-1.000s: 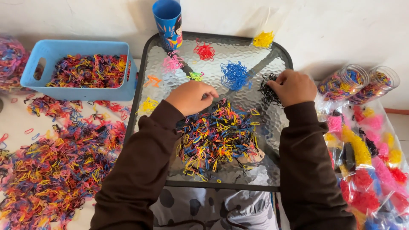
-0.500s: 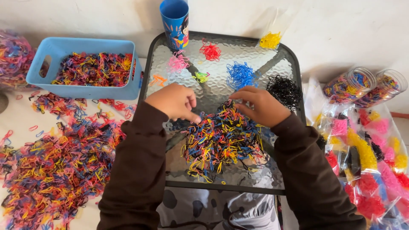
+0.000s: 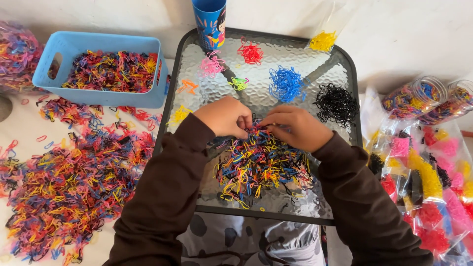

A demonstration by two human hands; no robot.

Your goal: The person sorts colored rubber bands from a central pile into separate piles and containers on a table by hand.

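Observation:
A heap of mixed-colour small elastic bands [image 3: 256,165] lies on a small glass-topped table [image 3: 295,207]. My left hand [image 3: 224,117] and my right hand [image 3: 295,127] meet at the far edge of that heap, fingertips pinched into the bands. Whether either hand holds a band is hidden by the fingers. Beyond the hands lie sorted little piles: black [image 3: 336,103], blue [image 3: 287,83], red [image 3: 250,51], pink [image 3: 212,65], green [image 3: 239,83], orange [image 3: 187,86] and yellow [image 3: 180,114].
A blue cup [image 3: 210,22] stands at the table's far edge, beside a clear bag of yellow bands [image 3: 323,40]. A light-blue basket [image 3: 59,59] of mixed bands sits left, with bands strewn below it [image 3: 64,182]. Jars [image 3: 414,98] and bags of sorted bands [image 3: 428,187] lie right.
My right hand came back from the black pile to the mixed heap. My left hand drew in beside it, and both now pinch at the heap's far edge.

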